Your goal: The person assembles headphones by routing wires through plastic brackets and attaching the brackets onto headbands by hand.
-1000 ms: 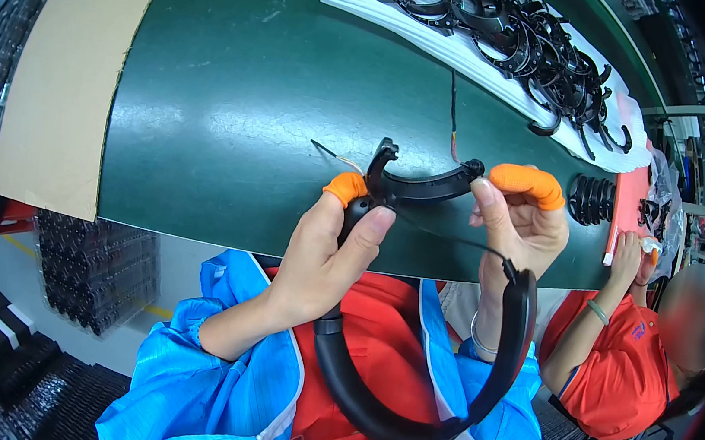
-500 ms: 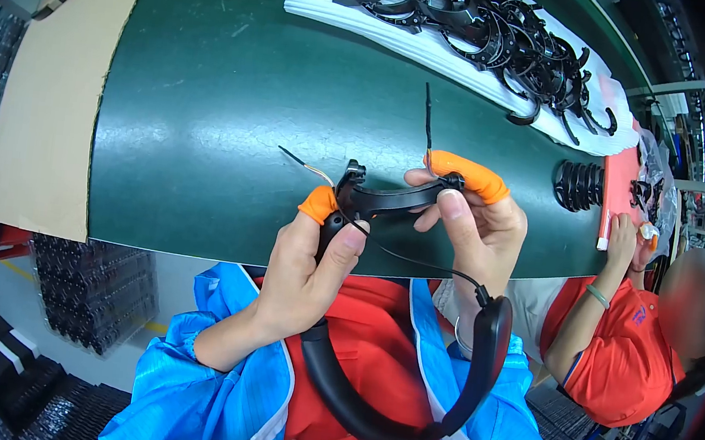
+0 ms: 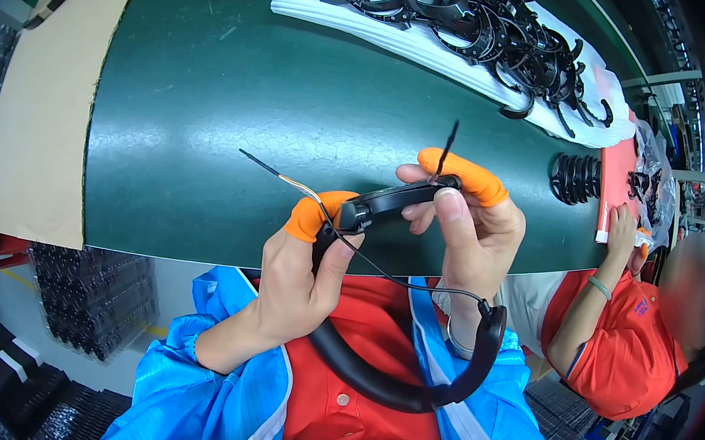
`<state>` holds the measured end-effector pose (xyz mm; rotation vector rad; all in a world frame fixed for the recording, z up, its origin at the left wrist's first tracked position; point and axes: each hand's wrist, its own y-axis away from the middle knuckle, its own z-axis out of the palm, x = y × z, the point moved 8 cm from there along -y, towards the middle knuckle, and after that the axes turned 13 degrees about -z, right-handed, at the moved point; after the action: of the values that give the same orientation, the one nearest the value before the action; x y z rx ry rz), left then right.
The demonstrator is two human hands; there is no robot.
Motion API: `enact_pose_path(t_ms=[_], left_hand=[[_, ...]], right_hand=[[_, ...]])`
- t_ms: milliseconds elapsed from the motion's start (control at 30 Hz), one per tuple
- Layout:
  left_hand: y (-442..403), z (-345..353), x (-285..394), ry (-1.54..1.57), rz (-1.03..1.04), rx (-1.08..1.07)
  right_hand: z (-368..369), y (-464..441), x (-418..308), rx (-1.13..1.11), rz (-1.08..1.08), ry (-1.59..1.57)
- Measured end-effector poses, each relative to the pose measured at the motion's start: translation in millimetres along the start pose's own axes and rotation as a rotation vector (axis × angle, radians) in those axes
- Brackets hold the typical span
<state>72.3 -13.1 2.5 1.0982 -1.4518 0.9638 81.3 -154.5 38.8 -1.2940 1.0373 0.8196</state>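
Note:
My left hand [image 3: 299, 270], an orange finger cot on its index finger, is closed on one end of a black headphone headband [image 3: 385, 391], which loops down before my chest. My right hand [image 3: 481, 235], also with an orange finger cot, pinches the far end of a curved black yoke [image 3: 403, 196]. The yoke's near end meets the headband end at my left fingertips; whether they are joined is hidden. A thin wire [image 3: 267, 167] with bared strands sticks out left over the orange cot, and a short black wire [image 3: 449, 144] rises by my right index finger.
Many black yokes [image 3: 469, 33] lie on white foam [image 3: 341, 15] at the table's back. A stack of black rings [image 3: 577, 179] stands to the right. A co-worker in red [image 3: 616, 346] works beside a pink sheet [image 3: 611, 197]. Cardboard [image 3: 50, 125] covers the table's left side.
The yoke has turned, and its left end now lies against the headband end at my left fingers. My left hand shifted slightly left, the headband loop rose, and both wire ends swung.

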Motion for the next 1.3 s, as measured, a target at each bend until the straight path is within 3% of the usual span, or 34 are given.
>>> enact_pose_path(t_ms=[233,333,433,467,567,667,833,900,967,1033,1067,1133,1167,1300], left_hand=[[2.0,-3.0,2.8,0.022,0.03,0.031],[-0.3,-4.9,-5.7,0.069,-0.107,0.028],[-2.9,4.4,-14.7,0.374,-0.273,-0.093],[-3.4,8.3,-15.0,0.382,-0.302,-0.137],[-0.3,16.5,-18.6,0.398,-0.322,-0.188],[0.7,14.2,-17.6,0.416,-0.319,-0.133],[0.9,17.4,-18.8,0.417,-0.355,-0.172],[2.7,19.3,-15.6,0.41,-0.32,-0.173],[4.9,20.1,-18.2,0.355,-0.319,-0.182],[3.5,15.7,-9.6,0.241,-0.192,-0.081],[1.0,13.3,-11.1,0.236,-0.195,-0.073],[-4.8,-6.8,4.0,0.113,0.053,0.109],[-8.0,-9.1,8.7,-0.011,0.106,0.035],[-14.9,-12.0,25.3,0.068,0.103,0.042]], right_hand=[[0.8,0.1,-5.2,0.004,-0.106,0.014],[2.1,-0.9,2.7,-0.01,-0.045,-0.055],[-0.9,0.1,3.8,-0.062,-0.061,-0.158],[-3.1,-0.2,1.2,-0.082,-0.078,-0.058],[-5.7,3.2,4.2,0.013,-0.081,-0.073],[-1.9,9.6,7.9,0.014,-0.059,-0.201],[3.6,15.1,12.9,0.011,0.002,-0.158],[1.8,14.7,9.3,-0.026,-0.06,-0.089],[-0.7,17.6,10.9,-0.027,-0.014,-0.109],[-1.6,19.0,12.7,-0.019,0.025,-0.094],[-2.1,24.6,17.0,-0.024,0.13,-0.166],[-0.5,29.0,23.3,-0.026,0.102,-0.174],[-0.1,29.2,24.5,-0.025,0.074,-0.174],[-0.3,27.8,22.7,-0.005,0.121,-0.114]])
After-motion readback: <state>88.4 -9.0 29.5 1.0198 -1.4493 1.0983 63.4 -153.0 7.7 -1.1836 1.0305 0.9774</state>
